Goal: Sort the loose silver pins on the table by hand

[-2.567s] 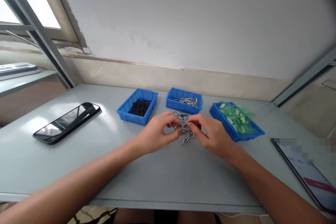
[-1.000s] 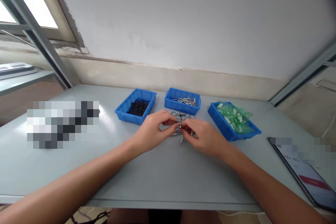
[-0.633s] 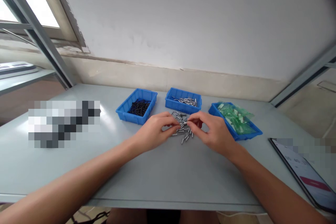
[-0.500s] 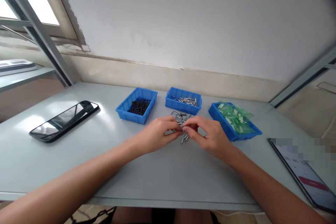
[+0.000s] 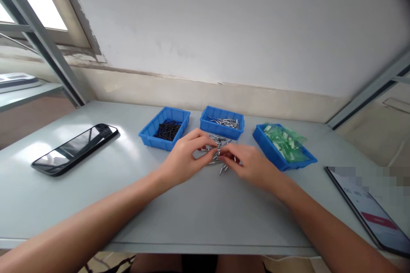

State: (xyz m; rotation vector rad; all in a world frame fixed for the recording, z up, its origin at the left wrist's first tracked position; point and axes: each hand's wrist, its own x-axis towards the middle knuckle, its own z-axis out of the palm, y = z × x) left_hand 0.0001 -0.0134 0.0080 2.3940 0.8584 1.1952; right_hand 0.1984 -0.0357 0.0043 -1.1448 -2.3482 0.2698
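My left hand (image 5: 188,153) is closed in a pinch over a loose pile of slim silver fasteners (image 5: 218,138) in the middle of the table. Facing it, my right hand (image 5: 245,160) has thumb and forefinger pressed together, its fingertips almost touching the left ones. Small silver fasteners show at the fingertips of both hands, though the fingers partly cover them. Part of the pile lies on something clear and flat, perhaps a plastic bag. Just behind stands a blue tray (image 5: 221,129) of similar silver fasteners.
Black screws lie in a blue tray (image 5: 153,141) at left. Green plastic packets (image 5: 285,145) fill another blue tray (image 5: 269,151) at right. A dark glossy device (image 5: 75,149) rests far left and a phone-like screen (image 5: 358,204) far right. A wall borders the table's back.
Both hands have shifted slightly left over the pile and stay pinched close together. My left fingers are raised a little. The camera view has moved slightly.
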